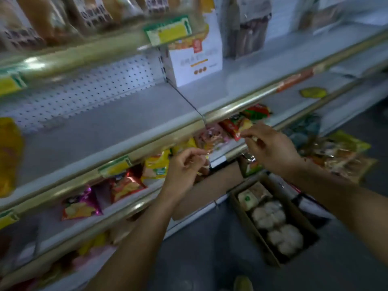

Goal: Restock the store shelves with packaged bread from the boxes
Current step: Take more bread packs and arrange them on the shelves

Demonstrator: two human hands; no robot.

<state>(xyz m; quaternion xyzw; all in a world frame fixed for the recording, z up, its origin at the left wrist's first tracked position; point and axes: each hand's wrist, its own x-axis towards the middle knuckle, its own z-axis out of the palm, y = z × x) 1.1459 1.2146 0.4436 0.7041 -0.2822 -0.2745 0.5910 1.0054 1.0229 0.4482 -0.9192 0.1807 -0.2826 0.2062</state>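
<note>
Both hands are up at the shelf edge, and neither one carries bread. The left hand [184, 164] hangs in front of the snack shelf, fingers curled loosely inward with thumb and forefinger nearly meeting; whether they pinch something small there is too blurred to tell. The right hand [270, 145] reaches toward the red snack packets [233, 127], fingertips drawn together as if nipping a packet edge, though contact cannot be confirmed.

Down on the floor, the open cardboard box [270, 261] sits with pale wrapped bread packs [273, 223] inside, untouched. The middle shelf [109, 131] above the hands lies mostly bare, with a white carton [195, 66] at the back.

This looks like a between-loads beat. The next move likely calls for dropping to the box, gripping a pack, and lifting it to that bare shelf.
</note>
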